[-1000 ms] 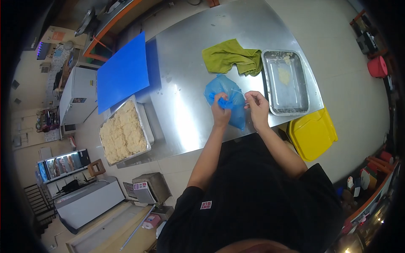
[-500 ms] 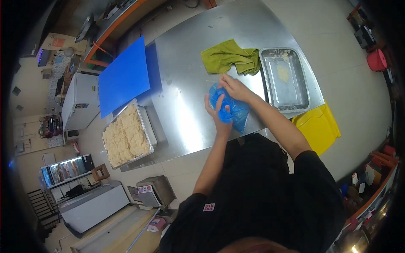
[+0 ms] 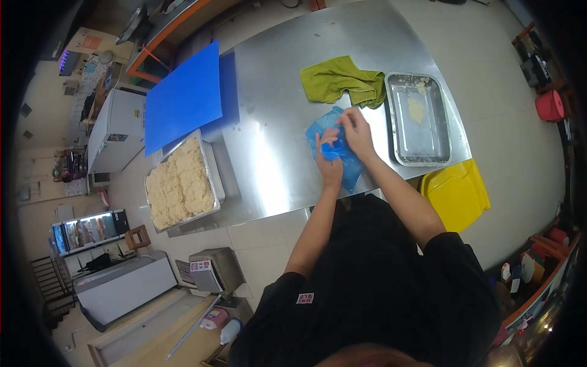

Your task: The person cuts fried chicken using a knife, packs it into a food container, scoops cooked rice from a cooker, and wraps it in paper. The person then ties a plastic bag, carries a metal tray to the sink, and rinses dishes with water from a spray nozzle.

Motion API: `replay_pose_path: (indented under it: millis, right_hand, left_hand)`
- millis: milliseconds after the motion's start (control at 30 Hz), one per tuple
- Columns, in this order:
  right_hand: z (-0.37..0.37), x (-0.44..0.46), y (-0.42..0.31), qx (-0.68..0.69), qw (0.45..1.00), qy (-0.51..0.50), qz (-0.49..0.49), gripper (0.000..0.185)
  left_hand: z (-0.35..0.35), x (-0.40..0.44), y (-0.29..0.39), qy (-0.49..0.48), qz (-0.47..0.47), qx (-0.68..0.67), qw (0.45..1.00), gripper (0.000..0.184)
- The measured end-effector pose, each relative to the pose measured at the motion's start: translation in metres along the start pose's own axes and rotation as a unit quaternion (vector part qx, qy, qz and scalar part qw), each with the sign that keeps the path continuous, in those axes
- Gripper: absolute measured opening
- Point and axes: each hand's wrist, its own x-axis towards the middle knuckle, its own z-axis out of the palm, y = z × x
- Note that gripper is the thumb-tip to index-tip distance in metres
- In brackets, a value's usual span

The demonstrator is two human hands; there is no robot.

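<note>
A translucent blue plastic bag (image 3: 351, 164) lies bunched near the front edge of the steel table. My left hand (image 3: 330, 158) is on its gathered part, with some fingers spread and the bunched plastic against the palm. Just to the right, my right hand (image 3: 356, 129) is over the bag's upper right side, thumb and fingers pinched together; what they hold is too small to make out. Behind the bag is a crumpled green cloth (image 3: 333, 81). A metal tray (image 3: 420, 160) with pale residue stands right of my right hand.
At the left, a deep tray (image 3: 215, 197) holds a pale, crumbly mass. A blue board (image 3: 184, 101) lies behind it. Below the table's right end is a yellow lid (image 3: 455, 197). A grey scale (image 3: 208, 275) stands beyond the front edge.
My right hand has moved from the bag's right side across its top, then back to the right. My left hand's fingers have loosened from a tight grip on the bunched plastic.
</note>
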Motion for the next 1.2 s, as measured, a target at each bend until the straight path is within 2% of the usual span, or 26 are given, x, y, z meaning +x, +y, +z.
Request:
replay_pose_path:
  millis: [33,67,133,167,267,367,467,567,667,767,867,900,1000,1033,1167,1200]
  right_hand:
    - [-0.005,-0.007,0.000,-0.021,0.996,0.077,-0.028,0.011]
    - [-0.009,-0.018,-0.010,-0.042,0.995,0.087,-0.012,0.011]
    - [-0.021,-0.047,-0.034,-0.088,0.990,0.105,0.027,0.010]
    - [-0.021,-0.058,-0.042,-0.103,0.989,0.110,0.016,0.009]
    - [-0.013,-0.069,-0.042,-0.088,0.988,0.118,0.051,0.009]
    - [-0.006,-0.067,-0.036,-0.076,0.988,0.114,0.070,0.009]
    - [0.003,-0.068,-0.031,-0.076,0.989,0.111,0.059,0.009]
    - [0.006,-0.068,-0.029,-0.087,0.991,0.097,0.042,0.008]
    - [0.003,-0.069,-0.035,-0.101,0.993,0.050,0.017,0.009]
    - [0.000,-0.071,-0.024,-0.106,0.994,0.021,-0.008,0.013]
    - [-0.003,-0.070,-0.021,-0.117,0.993,0.001,-0.030,0.013]
    - [-0.003,-0.070,-0.022,-0.122,0.992,-0.006,-0.038,0.013]
    - [-0.002,-0.072,-0.019,-0.124,0.991,-0.026,-0.044,0.011]
    - [-0.002,-0.073,-0.024,-0.121,0.992,-0.025,-0.040,0.010]
    - [-0.003,-0.075,-0.046,-0.108,0.994,-0.023,-0.016,0.010]
    - [-0.003,-0.076,-0.047,-0.105,0.994,-0.025,-0.008,0.010]
  left_hand:
    - [0.000,-0.006,-0.011,0.014,-0.027,-0.054,0.998,0.016]
    - [0.002,-0.007,-0.012,0.029,-0.057,-0.109,0.992,0.014]
    - [0.006,-0.008,-0.005,0.027,-0.162,-0.076,0.984,0.018]
    - [0.007,-0.007,-0.003,0.026,-0.213,-0.059,0.975,0.020]
    - [0.009,-0.002,-0.014,-0.017,-0.126,-0.003,0.992,0.022]
    - [-0.001,-0.007,-0.011,-0.063,-0.153,-0.072,0.984,0.024]
    - [-0.017,-0.011,-0.024,-0.165,-0.101,-0.072,0.979,0.029]
    - [-0.025,-0.012,-0.009,-0.176,-0.164,-0.129,0.962,0.032]
    - [-0.029,-0.006,0.010,-0.129,0.000,0.056,0.990,0.036]
    - [-0.036,0.013,0.047,-0.084,0.132,0.306,0.939,0.033]
    - [-0.051,0.025,0.049,-0.216,0.047,0.309,0.925,0.035]
    - [-0.056,0.029,0.053,-0.229,0.052,0.298,0.925,0.026]
    - [-0.066,0.045,0.050,-0.282,-0.075,0.263,0.919,0.027]
    - [-0.068,0.049,0.050,-0.279,-0.037,0.285,0.916,0.023]
    - [-0.074,0.059,0.045,-0.303,-0.061,0.327,0.893,0.023]
    - [-0.075,0.061,0.043,-0.321,-0.106,0.323,0.884,0.023]
